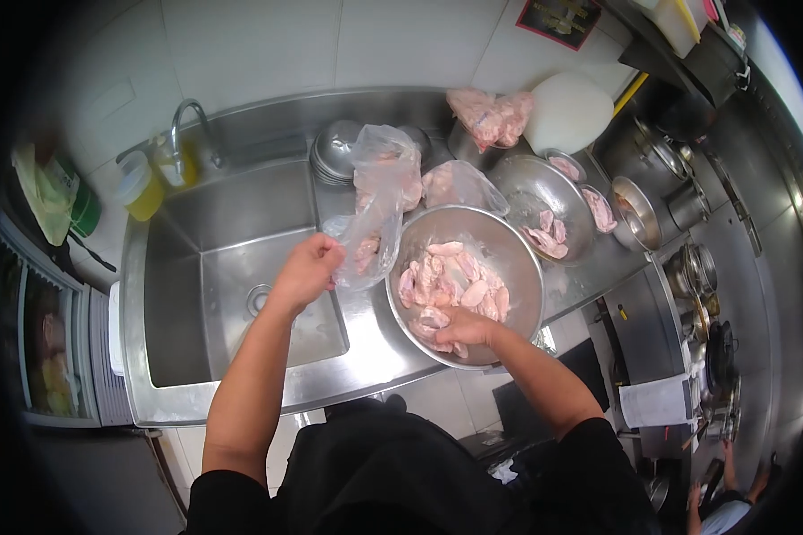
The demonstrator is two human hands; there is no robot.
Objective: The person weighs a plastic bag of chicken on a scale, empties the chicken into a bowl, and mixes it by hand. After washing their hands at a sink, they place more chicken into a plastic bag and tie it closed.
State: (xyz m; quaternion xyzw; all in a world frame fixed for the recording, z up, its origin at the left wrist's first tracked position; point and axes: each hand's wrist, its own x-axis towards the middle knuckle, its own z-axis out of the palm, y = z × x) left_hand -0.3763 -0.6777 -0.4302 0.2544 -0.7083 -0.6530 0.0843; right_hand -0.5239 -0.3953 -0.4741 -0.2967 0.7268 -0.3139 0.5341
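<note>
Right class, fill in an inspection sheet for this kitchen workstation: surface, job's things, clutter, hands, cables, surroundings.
Surface: stainless steel counter with an inset sink.
Job's things: plastic bag with some raw chicken inside, hanging beside the steel bowl; the bowl holds chicken pieces.
Clutter: second bowl with a few pieces, bagged chicken, stacked steel lids behind.
Hands: left hand grips the plastic bag; right hand rests on the chicken pieces, grip unclear.
Cables: nothing seen.
Surroundings: tiled wall, tap, pots at right, another person at lower right.
</note>
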